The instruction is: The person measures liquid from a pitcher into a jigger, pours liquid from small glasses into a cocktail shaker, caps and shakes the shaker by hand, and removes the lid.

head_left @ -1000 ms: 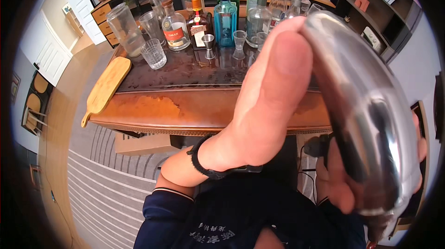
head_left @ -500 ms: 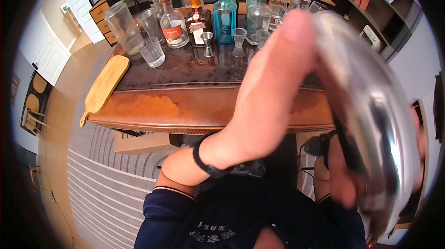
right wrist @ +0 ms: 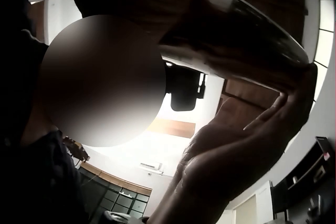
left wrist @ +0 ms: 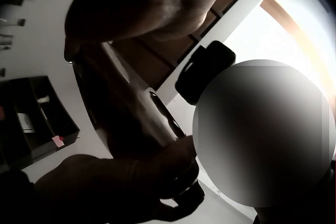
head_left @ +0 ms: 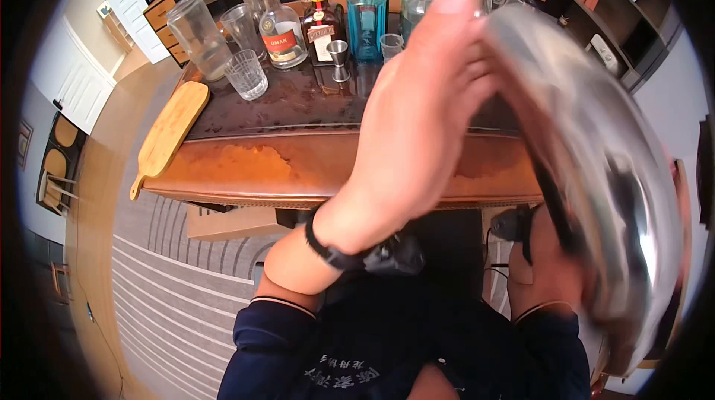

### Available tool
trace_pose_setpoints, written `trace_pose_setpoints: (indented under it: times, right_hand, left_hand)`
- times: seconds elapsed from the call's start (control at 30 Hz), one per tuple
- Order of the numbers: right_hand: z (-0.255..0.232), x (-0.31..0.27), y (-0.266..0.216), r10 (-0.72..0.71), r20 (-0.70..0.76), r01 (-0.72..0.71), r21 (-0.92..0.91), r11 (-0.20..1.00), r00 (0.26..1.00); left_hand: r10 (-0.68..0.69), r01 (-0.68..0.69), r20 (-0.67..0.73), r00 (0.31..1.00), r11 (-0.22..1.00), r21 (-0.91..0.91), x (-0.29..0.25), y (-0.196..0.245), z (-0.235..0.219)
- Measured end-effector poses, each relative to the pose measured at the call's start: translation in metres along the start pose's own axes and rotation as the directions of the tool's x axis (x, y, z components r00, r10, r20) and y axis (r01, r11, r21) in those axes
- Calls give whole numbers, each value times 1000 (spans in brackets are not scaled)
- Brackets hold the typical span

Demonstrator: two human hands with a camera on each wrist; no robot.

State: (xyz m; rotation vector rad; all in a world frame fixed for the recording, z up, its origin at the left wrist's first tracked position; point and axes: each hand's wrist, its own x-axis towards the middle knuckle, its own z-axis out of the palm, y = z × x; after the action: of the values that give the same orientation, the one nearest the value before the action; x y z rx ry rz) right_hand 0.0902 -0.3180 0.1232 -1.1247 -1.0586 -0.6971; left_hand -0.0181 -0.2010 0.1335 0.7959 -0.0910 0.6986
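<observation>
A shiny steel cocktail shaker (head_left: 607, 154) is held up close to the head camera, slanting from upper left to lower right and blurred. My left hand (head_left: 417, 117) meets its upper end with fingers extended. In the right wrist view the left hand (right wrist: 226, 155) shows its palm, its long fingers reaching the shaker's end (right wrist: 247, 40). Down at the lower right, my right hand (head_left: 557, 266) grips the other end, partly covered by the metal. Fingers of the right hand (left wrist: 115, 176) wrap round that narrower end in the left wrist view.
Behind, a dark-topped table (head_left: 298, 113) bears several bottles, among them a blue bottle (head_left: 366, 24) and an orange-capped bottle (head_left: 322, 27). A steel jigger (head_left: 339, 61), a cut-glass tumbler (head_left: 246, 76) and a wooden board (head_left: 171, 132) stand or lie nearer.
My left hand has turned and shifted slightly left, so fingers behind its thumb now show. The shaker has moved a little, blurred, between both hands. The head view has shifted slightly.
</observation>
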Motion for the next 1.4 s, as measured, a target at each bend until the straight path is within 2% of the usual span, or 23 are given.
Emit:
trace_pose_setpoints:
  times: [0.03,0.07,0.1,0.13,0.17,0.2,0.27,0.37,0.43,0.47,0.5,0.57,0.63,0.7,0.77,0.83,0.87,0.97,1.0,1.13,1.27,1.37,1.4]
  right_hand:
    - [9,4,7,-54,52,55,-17,998,997]
    - [17,9,15,-112,101,115,-28,993,989]
    - [25,15,23,-173,149,180,-34,983,974]
    - [35,14,44,-51,167,45,42,998,985]
    - [42,12,58,71,189,-93,112,989,979]
    - [39,11,62,74,185,-95,107,990,980]
    - [36,9,61,214,234,-233,56,971,948]
    - [43,6,65,158,260,-183,74,980,953]
    - [50,3,77,137,269,-168,96,981,953]
    - [50,1,79,154,277,-182,80,980,948]
    - [52,-2,79,171,286,-197,64,978,943]
    - [61,-6,83,136,298,-171,92,981,945]
    - [61,-11,89,191,350,-237,92,967,917]
    - [66,-14,97,156,351,-193,73,978,923]
    - [73,-16,102,124,353,-152,53,987,927]
    - [83,-17,102,137,380,-166,46,985,915]
    - [87,-17,103,141,394,-172,43,984,908]
    - [100,-22,121,118,330,-116,-26,993,937]
    - [102,-22,125,184,351,-179,-47,983,918]
    - [113,-27,129,223,366,-224,-41,974,904]
    - [118,-29,139,185,367,-188,-29,982,912]
    - [118,-25,140,184,431,-187,-37,982,883]
    - [117,-24,141,132,442,-128,-41,991,887]
  left_hand:
    - [-45,50,-129,991,998,42,6,-11,-19]
    - [-302,291,-83,950,949,-124,16,-25,-54]
    - [-503,516,152,851,749,-415,18,-43,-89]
    - [-614,550,8,789,702,-452,16,-58,-102]
    - [-614,536,-201,763,776,-332,9,-64,-97]
    - [-652,567,-154,743,734,-373,9,-61,-101]
    - [-687,586,-118,717,686,-432,5,-62,-113]
    - [-651,571,-151,744,737,-363,8,-66,-126]
    - [-588,562,-199,784,809,-173,4,-70,-128]
    - [-581,566,-198,789,814,-132,2,-67,-132]
    - [-566,573,-275,777,817,-63,1,-63,-134]
    - [-455,569,-456,765,809,147,1,-48,-129]
    - [-264,451,-457,849,813,368,4,-31,-128]
    - [-147,288,-269,952,730,620,13,-18,-133]
    - [-139,249,-215,967,701,669,25,-13,-128]
    - [-9,-98,113,994,425,900,37,-17,-128]
    - [-11,-98,113,993,425,900,42,-19,-127]
    - [2,-123,128,992,275,954,60,-21,-126]
    - [19,-131,132,991,328,936,67,-27,-137]
    - [132,-223,189,973,326,919,83,-40,-155]
    - [162,-296,253,954,355,887,92,-41,-159]
    - [156,-318,277,948,446,837,100,-41,-158]
    - [146,-283,242,959,533,797,100,-42,-159]
